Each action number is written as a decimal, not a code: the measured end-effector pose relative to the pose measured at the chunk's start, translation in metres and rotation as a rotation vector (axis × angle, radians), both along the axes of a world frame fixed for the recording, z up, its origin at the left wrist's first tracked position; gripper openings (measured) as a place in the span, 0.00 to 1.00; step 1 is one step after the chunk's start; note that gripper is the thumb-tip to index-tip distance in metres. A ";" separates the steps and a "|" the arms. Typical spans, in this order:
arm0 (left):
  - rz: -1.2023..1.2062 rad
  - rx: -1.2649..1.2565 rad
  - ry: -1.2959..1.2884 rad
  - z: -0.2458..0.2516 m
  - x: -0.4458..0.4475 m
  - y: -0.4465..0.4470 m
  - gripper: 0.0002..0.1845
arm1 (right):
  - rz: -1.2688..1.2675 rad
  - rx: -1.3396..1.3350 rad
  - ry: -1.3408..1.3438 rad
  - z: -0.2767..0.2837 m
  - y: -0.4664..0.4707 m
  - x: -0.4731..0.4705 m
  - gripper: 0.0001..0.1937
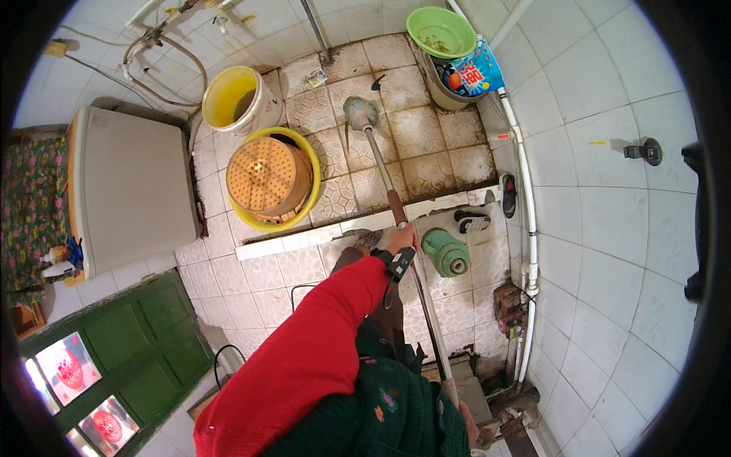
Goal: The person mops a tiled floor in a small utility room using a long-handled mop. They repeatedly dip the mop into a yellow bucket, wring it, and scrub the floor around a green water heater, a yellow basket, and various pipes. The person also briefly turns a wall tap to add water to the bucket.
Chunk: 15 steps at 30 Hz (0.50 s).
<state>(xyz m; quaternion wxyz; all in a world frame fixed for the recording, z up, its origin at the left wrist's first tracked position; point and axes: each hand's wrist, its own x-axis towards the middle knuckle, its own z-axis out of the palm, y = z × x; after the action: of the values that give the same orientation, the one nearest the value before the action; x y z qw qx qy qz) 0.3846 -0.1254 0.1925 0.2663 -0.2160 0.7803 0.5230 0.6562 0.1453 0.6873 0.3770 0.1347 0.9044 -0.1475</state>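
A long metal mop pole point(429, 320) runs from the bottom of the view up to a damp-looking mop head point(361, 112) on the tiled floor. My left hand point(401, 239), in a red sleeve with a black device at the wrist, is closed around the pole just below its brown grip point(396, 207). Close to the pole's near end, at the bottom, shows my right hand point(468, 424), wrapped on the pole and partly hidden by my dark green knitted garment. A green thermos-like vessel point(445, 253) stands right of my left hand.
Left of the mop head are a yellow basin point(315, 197) holding a perforated steamer point(268, 174) and a white bucket point(269, 103). A raised sill point(320, 233) crosses the floor. At back right, a green basin point(441, 31) and detergent bag point(477, 71) top a bucket. Shoes point(473, 221) lie near the pipes.
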 end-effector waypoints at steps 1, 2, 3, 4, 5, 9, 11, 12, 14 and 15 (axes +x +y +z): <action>-0.020 -0.046 -0.092 0.002 0.001 0.004 0.19 | 0.020 -0.019 0.027 0.001 0.003 0.004 0.25; 0.171 0.224 -0.210 0.010 0.005 0.005 0.24 | 0.042 -0.035 0.055 0.002 0.006 0.007 0.25; 0.316 0.331 -0.208 0.022 0.010 0.005 0.23 | 0.066 -0.053 0.079 0.004 0.009 0.008 0.25; 0.461 0.437 -0.200 0.039 0.015 0.004 0.24 | 0.099 -0.061 0.099 0.007 0.013 0.006 0.25; 0.605 0.546 -0.184 0.057 0.014 0.004 0.25 | 0.131 -0.062 0.120 0.011 0.016 0.002 0.25; 0.496 0.632 -0.066 0.127 -0.011 0.016 0.23 | 0.309 -0.044 0.224 0.026 0.025 -0.031 0.26; 0.535 0.725 -0.116 0.149 -0.023 0.018 0.21 | 0.413 -0.020 0.282 0.031 0.025 -0.053 0.26; 0.527 0.780 -0.105 0.155 -0.029 0.019 0.20 | 0.463 -0.003 0.310 0.033 0.025 -0.063 0.27; 0.591 0.813 -0.157 0.163 -0.035 0.024 0.18 | 0.545 0.030 0.374 0.034 0.025 -0.081 0.27; 0.577 0.984 -0.178 0.166 -0.034 0.026 0.17 | 0.559 0.035 0.401 0.031 0.024 -0.088 0.27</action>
<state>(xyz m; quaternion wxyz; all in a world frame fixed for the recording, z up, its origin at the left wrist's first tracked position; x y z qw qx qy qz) 0.3511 -0.0998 0.3588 0.2467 -0.3139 0.3294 0.8556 0.5684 0.1691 0.7185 0.2154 -0.1434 0.9648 -0.0462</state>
